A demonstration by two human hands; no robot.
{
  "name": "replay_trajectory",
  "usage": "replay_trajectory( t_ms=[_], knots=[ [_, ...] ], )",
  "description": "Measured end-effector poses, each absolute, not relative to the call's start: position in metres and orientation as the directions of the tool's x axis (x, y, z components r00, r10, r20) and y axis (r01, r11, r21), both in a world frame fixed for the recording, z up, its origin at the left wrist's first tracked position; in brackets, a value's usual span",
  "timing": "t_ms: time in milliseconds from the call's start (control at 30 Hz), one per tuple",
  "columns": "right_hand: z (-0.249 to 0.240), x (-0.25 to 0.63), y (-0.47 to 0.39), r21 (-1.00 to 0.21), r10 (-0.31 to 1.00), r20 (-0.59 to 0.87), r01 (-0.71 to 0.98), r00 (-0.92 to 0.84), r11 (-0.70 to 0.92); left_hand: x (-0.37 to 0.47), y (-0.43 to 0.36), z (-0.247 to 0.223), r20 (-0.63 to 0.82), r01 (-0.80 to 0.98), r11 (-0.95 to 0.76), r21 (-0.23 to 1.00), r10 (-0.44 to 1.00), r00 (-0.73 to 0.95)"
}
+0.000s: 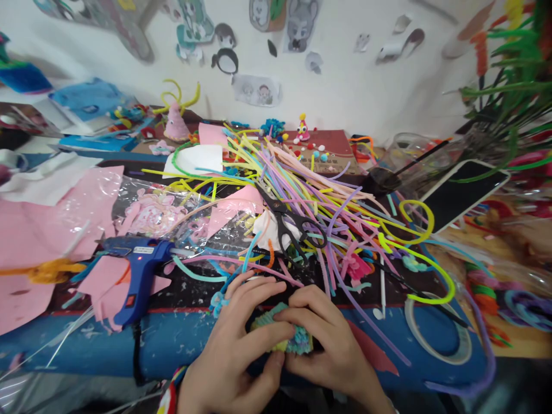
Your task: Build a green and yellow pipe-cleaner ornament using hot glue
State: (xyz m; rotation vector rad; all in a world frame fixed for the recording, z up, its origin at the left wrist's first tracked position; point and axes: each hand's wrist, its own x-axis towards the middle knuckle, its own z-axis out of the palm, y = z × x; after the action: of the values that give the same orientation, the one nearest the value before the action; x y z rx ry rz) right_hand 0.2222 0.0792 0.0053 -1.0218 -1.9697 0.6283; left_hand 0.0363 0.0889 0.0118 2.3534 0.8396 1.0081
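Observation:
Between my two hands is a small fuzzy piece [297, 342] in blue-green and yellow, which looks made of pipe cleaners. My left hand [245, 333] is closed on its left side, index finger across the top and thumb below. From the right, my right hand [325, 336] grips the same piece with bent fingers, covering much of it. Just beyond my left fingers lies a little blue pipe-cleaner shape [219, 303]. Black-handled scissors [287, 221] rest on the pile of loose pipe cleaners [297, 172] ahead of my hands.
A blue hot glue gun [142, 270] lies at the left on pink felt [26, 241]. At right are a tape roll [440, 330], a phone [468, 190] and a clear cup [409, 149]. A cable hangs over the blue table edge [181, 345].

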Motion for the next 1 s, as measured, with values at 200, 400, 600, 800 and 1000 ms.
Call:
replay_trajectory(
  t_ms=[200, 400, 600, 800, 1000],
  knots=[
    [0.007, 0.222, 0.08, -0.718, 0.834, 0.442, 0.427, -0.331, 0.55, 0.038, 0.088, 0.01, 0.495, 0.385, -0.704, 0.596, 0.7, 0.514],
    [0.007, 0.22, 0.08, -0.704, 0.83, 0.452, 0.442, -0.326, 0.556, 0.038, 0.086, 0.008, 0.511, 0.414, -0.699, 0.583, 0.712, 0.482],
    [0.003, 0.222, 0.08, -0.723, 0.832, 0.474, 0.411, -0.29, 0.555, 0.037, 0.084, 0.007, 0.499, 0.413, -0.666, 0.621, 0.742, 0.447],
    [0.001, 0.224, 0.079, -0.761, 0.843, 0.469, 0.362, -0.265, 0.538, 0.037, 0.085, 0.008, 0.459, 0.403, -0.625, 0.669, 0.773, 0.437],
    [-0.002, 0.223, 0.078, -0.775, 0.849, 0.463, 0.347, -0.257, 0.528, 0.037, 0.085, 0.008, 0.452, 0.407, -0.618, 0.673, 0.779, 0.436]
  ],
)
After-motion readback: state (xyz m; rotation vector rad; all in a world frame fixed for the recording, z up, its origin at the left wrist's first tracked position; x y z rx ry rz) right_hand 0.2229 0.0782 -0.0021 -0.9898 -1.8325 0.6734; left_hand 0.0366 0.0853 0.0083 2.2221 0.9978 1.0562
